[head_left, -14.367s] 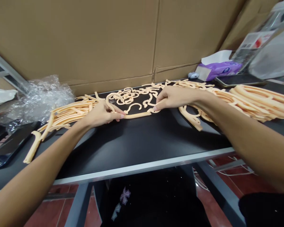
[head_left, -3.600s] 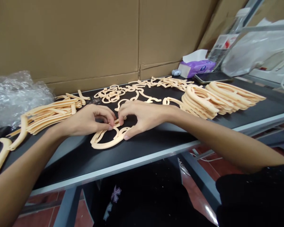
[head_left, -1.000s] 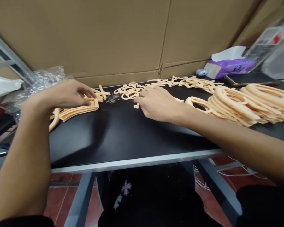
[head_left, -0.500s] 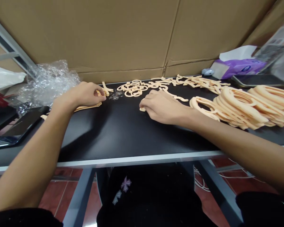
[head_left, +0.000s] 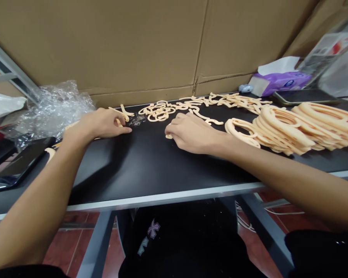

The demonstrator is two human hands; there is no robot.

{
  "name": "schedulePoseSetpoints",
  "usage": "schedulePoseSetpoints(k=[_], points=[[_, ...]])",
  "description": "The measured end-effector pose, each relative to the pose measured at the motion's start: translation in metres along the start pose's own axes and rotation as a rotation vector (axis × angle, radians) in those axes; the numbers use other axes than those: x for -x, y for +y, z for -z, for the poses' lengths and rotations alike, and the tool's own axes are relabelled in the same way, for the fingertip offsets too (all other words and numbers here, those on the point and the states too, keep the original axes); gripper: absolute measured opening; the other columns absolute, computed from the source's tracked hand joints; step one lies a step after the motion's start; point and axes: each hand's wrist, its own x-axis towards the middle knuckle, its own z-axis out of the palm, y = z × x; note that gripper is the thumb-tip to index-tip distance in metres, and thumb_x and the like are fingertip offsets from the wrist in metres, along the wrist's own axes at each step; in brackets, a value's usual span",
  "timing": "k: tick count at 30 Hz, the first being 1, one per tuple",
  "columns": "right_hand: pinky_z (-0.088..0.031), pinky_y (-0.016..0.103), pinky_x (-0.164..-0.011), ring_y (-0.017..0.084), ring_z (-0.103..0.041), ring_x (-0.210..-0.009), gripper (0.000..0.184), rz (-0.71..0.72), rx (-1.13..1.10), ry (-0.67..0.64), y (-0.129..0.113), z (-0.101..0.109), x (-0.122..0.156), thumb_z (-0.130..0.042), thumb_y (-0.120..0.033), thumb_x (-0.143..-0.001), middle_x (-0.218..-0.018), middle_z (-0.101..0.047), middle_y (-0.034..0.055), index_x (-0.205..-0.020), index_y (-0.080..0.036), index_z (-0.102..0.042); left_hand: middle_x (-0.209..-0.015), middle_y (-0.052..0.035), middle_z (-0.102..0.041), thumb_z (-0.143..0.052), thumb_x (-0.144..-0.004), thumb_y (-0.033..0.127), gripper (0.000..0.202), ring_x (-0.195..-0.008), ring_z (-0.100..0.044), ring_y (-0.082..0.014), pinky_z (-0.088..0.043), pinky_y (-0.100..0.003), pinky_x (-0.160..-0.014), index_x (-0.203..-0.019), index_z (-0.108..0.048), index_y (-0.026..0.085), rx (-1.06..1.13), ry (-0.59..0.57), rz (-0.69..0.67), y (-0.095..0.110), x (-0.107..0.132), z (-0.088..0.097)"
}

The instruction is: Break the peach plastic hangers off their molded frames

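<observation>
My left hand [head_left: 103, 124] is over some cream-coloured strips at the left of the black table. Its thumb stretches away from the curled fingers, and a strip shows in the gap; the fingertips are partly hidden. My right hand [head_left: 188, 133] rests at the middle of the table with fingers closed on a small cream piece [head_left: 168, 136], mostly covered by them. Thin cream strips [head_left: 125, 113] lie just beyond my left hand. Between and behind the hands is a tangle of curled cream pieces [head_left: 161, 112].
Stacks of cream ring-shaped pieces [head_left: 290, 129] stand at the right, with loose strips [head_left: 237, 102] behind. A purple tissue pack [head_left: 281, 83] and a dark phone-like slab [head_left: 306, 97] are at the back right. Clear plastic wrap [head_left: 60, 108] and a black phone [head_left: 20, 162] lie left. Cardboard [head_left: 133, 46] walls the back.
My left thumb has moved apart from the fingers, opening the hand. The right hand keeps its closed grip. The view has shifted slightly.
</observation>
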Motion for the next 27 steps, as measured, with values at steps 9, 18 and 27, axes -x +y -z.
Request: schedulePoseSetpoints(k=[9, 18, 27], points=[[-0.032, 0.04, -0.09, 0.028, -0.059, -0.113, 0.039, 0.014, -0.016, 0.009, 0.001, -0.001, 0.0, -0.043, -0.009, -0.101, -0.116, -0.079, 0.0153, -0.114, -0.013, -0.08, -0.087, -0.0038, -0.082, -0.073, -0.074, 0.059, 0.041, -0.081, -0.075, -0.0262, -0.055, -0.033, -0.078, -0.094, -0.085, 0.025, 0.001, -0.083, -0.041, 0.043, 0.005, 0.004], [-0.036, 0.037, -0.085, 0.028, -0.062, -0.111, 0.042, -0.022, -0.063, 0.022, 0.004, 0.003, -0.002, -0.043, -0.007, -0.098, -0.112, -0.079, 0.0168, -0.116, -0.012, -0.081, -0.106, -0.0026, -0.084, -0.062, -0.091, 0.056, 0.047, -0.094, -0.076, -0.0234, -0.058, -0.031, -0.082, -0.121, -0.084, 0.028, 0.348, -0.204, -0.269, 0.098, 0.024, 0.005], [-0.039, 0.034, -0.078, 0.023, -0.067, -0.083, 0.037, -0.024, -0.255, 0.121, -0.012, 0.007, 0.003, -0.061, -0.045, -0.103, -0.088, -0.079, 0.0089, -0.11, -0.014, -0.081, -0.122, -0.0112, -0.08, -0.054, -0.089, 0.036, 0.044, -0.102, -0.073, -0.0274, -0.058, -0.042, -0.099, -0.119, -0.081, 0.018, 0.239, 0.168, -0.196, 0.08, 0.006, -0.023]])
